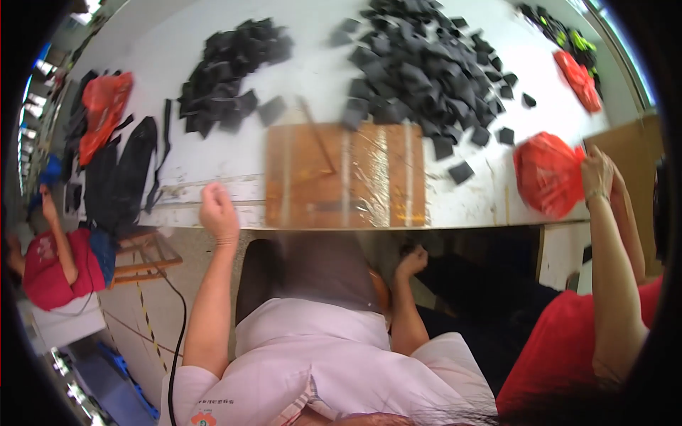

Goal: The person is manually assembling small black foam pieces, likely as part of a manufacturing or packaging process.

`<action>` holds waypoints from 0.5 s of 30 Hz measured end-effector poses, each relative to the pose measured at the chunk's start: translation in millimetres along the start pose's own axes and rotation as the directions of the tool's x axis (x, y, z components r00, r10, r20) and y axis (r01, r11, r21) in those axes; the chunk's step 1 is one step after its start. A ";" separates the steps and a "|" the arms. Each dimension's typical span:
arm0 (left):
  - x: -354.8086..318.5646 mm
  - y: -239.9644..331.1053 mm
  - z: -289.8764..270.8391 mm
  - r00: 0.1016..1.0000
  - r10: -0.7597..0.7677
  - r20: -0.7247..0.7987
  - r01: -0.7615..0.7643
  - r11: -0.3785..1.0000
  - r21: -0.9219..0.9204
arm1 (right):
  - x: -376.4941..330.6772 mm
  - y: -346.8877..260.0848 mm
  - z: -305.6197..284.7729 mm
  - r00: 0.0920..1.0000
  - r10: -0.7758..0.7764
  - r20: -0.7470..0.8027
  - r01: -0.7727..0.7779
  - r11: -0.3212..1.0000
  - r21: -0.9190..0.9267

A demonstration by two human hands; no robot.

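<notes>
My left hand [219, 214] is over the table's near edge, left of a brown taped board [305, 160]. Its fingers are curled in, with nothing showing between them. Lower down, below the table edge and beside my lap, my right hand [411, 262] is closed around something small and dark at its fingertips, too unclear to name. Clear tape strips cross the board, and a thin dark line slants over its upper part. Behind the board lie a large heap of black square pieces [419, 71] and a smaller heap of black pieces [224, 78].
On the right, a co-worker's hands [598, 174] grip the neck of a red plastic bag [547, 174]. Another red bag [106, 106] and black straps [131, 170] lie at the left. Further left sits a person in red [64, 266]. A black cable [183, 305] hangs beside my left arm.
</notes>
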State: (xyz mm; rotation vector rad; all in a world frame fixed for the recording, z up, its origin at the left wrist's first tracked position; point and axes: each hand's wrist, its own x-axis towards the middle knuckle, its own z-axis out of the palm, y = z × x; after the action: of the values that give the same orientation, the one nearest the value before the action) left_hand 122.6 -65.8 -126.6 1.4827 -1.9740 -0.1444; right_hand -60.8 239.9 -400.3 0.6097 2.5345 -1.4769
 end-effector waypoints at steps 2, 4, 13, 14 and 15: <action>-3.6 6.5 3.3 1.000 0.028 -0.009 -0.029 0.995 -0.096 | -2.3 -70.7 -36.8 0.964 -0.247 -0.101 0.254 0.965 0.069; -7.3 5.9 5.4 1.000 -0.008 -0.013 0.006 0.992 -0.125 | -9.5 -113.2 -56.2 0.957 -0.283 -0.063 0.284 0.959 0.013; -11.3 10.9 21.4 0.999 0.042 -0.014 -0.044 0.984 -0.173 | 26.9 -124.1 -51.4 0.973 -0.219 0.071 0.209 0.711 -0.671; -8.1 19.8 24.0 0.999 0.051 0.013 -0.047 0.979 -0.199 | 61.4 -102.5 -55.6 0.916 -0.307 0.259 0.399 0.622 -0.674; -6.8 20.5 22.9 0.999 0.043 0.014 -0.040 0.982 -0.187 | 78.1 -97.9 -50.4 0.940 -0.194 0.280 0.332 0.705 -0.626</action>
State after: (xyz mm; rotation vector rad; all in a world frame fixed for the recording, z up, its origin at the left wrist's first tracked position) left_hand 94.0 -59.1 -138.0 1.3239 -1.9465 -0.3171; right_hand -168.3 261.9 -321.6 -0.0232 2.7914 -0.5205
